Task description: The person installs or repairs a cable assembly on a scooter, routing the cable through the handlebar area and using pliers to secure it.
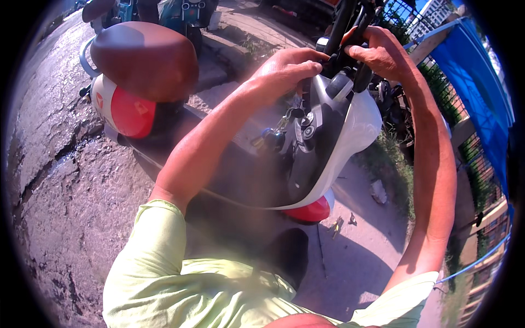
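A white and red electric scooter stands in front of me, with a white front panel (362,121) and a dark inner panel (322,128). My left hand (290,66) reaches to the near side of the handlebar centre, thumb and fingers closed together against a dark part there. What lies between its fingertips is too small to make out. My right hand (383,53) is bent around the black handlebar (358,35), thumb and fingers closing on it from the right. Below the left hand, a bunch of keys (283,121) hangs at the inner panel.
The scooter's brown seat (145,60) and red side panel (132,112) are to the left. Rough wet pavement (76,213) stretches along the left. A blue sheet (476,82) hangs by a fence on the right. Another vehicle (183,13) stands at the back; a stone (378,191) lies on the ground.
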Motion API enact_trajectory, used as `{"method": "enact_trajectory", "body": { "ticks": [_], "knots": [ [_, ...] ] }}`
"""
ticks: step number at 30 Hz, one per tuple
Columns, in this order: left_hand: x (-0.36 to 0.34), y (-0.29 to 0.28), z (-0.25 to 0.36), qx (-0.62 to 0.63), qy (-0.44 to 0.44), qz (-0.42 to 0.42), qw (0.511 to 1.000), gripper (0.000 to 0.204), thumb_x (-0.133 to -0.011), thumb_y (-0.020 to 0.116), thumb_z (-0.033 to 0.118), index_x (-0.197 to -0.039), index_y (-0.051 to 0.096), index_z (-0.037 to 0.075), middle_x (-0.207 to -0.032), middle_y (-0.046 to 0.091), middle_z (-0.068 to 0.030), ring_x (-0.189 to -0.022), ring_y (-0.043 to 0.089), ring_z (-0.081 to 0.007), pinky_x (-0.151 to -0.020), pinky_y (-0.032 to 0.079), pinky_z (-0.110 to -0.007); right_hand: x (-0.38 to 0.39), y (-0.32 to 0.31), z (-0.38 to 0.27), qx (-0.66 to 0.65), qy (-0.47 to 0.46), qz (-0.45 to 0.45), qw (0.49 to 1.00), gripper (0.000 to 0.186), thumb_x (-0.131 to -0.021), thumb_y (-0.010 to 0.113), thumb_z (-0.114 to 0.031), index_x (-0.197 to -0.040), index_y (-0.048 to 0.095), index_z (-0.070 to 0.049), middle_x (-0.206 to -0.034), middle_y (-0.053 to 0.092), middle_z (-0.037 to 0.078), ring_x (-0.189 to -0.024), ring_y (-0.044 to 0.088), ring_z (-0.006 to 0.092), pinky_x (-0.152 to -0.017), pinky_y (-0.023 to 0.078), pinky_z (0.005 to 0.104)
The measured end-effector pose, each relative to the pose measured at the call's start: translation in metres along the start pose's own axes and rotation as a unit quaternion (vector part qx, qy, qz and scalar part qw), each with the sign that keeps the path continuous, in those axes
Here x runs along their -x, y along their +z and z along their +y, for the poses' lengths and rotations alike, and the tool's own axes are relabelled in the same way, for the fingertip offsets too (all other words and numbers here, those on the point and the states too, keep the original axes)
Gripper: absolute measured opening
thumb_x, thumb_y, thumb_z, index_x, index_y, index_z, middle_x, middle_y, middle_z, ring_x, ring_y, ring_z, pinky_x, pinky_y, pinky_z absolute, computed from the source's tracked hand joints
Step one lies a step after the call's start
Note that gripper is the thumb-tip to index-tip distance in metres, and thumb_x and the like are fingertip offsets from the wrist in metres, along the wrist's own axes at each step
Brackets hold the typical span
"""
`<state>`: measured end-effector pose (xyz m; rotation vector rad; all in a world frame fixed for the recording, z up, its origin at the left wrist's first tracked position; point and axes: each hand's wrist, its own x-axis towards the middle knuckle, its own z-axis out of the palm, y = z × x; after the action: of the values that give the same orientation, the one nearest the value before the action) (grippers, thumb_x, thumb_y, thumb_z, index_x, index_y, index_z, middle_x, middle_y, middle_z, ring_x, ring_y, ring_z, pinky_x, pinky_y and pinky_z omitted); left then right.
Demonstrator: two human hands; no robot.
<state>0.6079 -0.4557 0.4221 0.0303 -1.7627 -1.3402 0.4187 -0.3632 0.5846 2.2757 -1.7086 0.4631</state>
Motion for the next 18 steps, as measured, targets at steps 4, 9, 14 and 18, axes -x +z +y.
{"method": "enact_trajectory", "body": {
  "ticks": [4, 9, 14, 18],
  "knots": [
    [0.001, 0.015, 0.023, -0.223, 0.026, 0.042, 0.974, 0.041, -0.090, 0.061, 0.013, -0.130, 0.067, 0.009, -0.093, 0.070, -0.0110, -0.081, 0.067, -0.0132, -0.078, 0.055, -0.031, 0.008, -0.016, -0.011, 0.050, 0.030, -0.020, 0.998, 0.032, -0.095, 0.070, -0.030, -0.114, 0.074, -0.005, -0.102, 0.075, 0.014, -0.092, 0.072, 0.0260, -0.091, 0.058, 0.0423],
    [-0.008, -0.002, 0.008, -0.049, 0.003, -0.002, 0.999, 0.038, -0.094, 0.060, 0.020, -0.127, 0.069, 0.004, -0.082, 0.066, -0.0044, -0.070, 0.064, -0.0150, -0.071, 0.052, -0.030, -0.007, -0.007, -0.004, 0.020, -0.004, -0.059, 0.998, 0.031, -0.097, 0.068, -0.029, -0.115, 0.073, -0.005, -0.100, 0.074, 0.013, -0.091, 0.070, 0.0236, -0.090, 0.057, 0.0394],
    [-0.028, 0.020, 0.033, -0.025, -0.037, -0.063, 0.997, 0.035, -0.101, 0.060, 0.029, -0.128, 0.071, 0.008, -0.090, 0.069, -0.0033, -0.075, 0.062, -0.0095, -0.066, 0.047, -0.026, -0.007, -0.028, -0.021, 0.077, 0.069, -0.113, 0.988, 0.040, -0.090, 0.071, -0.035, -0.113, 0.072, -0.003, -0.100, 0.074, 0.013, -0.091, 0.070, 0.0234, -0.090, 0.056, 0.0394],
    [-0.029, 0.019, 0.036, -0.047, -0.060, -0.094, 0.993, 0.036, -0.105, 0.057, 0.035, -0.125, 0.070, 0.009, -0.088, 0.068, -0.0014, -0.071, 0.059, -0.0083, -0.065, 0.047, -0.026, 0.000, -0.028, -0.018, 0.073, 0.036, -0.096, 0.992, 0.037, -0.084, 0.073, -0.026, -0.113, 0.070, -0.002, -0.100, 0.074, 0.014, -0.092, 0.070, 0.0244, -0.091, 0.056, 0.0405]
  ]
}}
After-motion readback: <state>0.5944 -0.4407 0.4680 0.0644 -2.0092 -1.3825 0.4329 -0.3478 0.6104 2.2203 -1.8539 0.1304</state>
